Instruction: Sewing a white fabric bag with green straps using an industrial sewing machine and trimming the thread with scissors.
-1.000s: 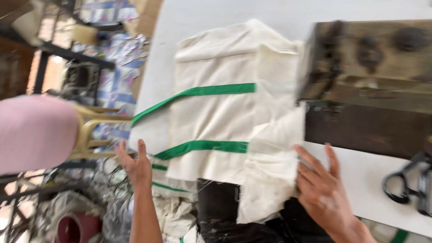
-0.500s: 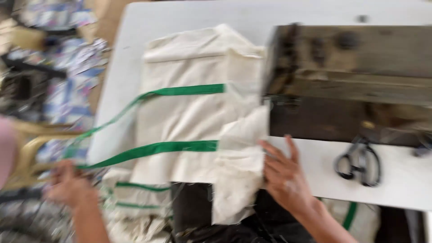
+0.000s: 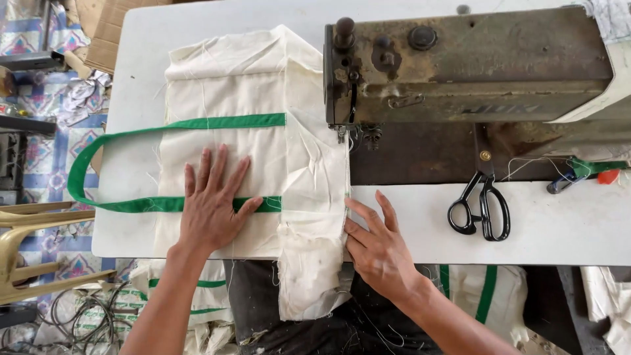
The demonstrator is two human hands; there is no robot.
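Note:
A cream cloth bag (image 3: 230, 92) with green strap handles (image 3: 82, 171) lies flat on the white table (image 3: 565, 223), left of an old brown sewing machine (image 3: 473, 59). My left hand (image 3: 211, 200) rests palm down on the cloth, fingers spread across the lower green strap. My right hand (image 3: 376, 244) presses its fingertips on the cloth's right edge, just in front of the machine's needle (image 3: 342, 135). A loose cream flap (image 3: 309, 276) hangs over the table's front edge between my hands.
Black scissors (image 3: 481, 200) lie on the table right of my right hand. More cream and green bags (image 3: 473, 289) are piled below the table. A tan plastic chair (image 3: 26, 250), cables and cardboard sit on the patterned floor at left.
My left hand came up from beside the table and now lies flat on the cloth. My right hand stayed at the cloth's right edge. The view shifted and sharpened.

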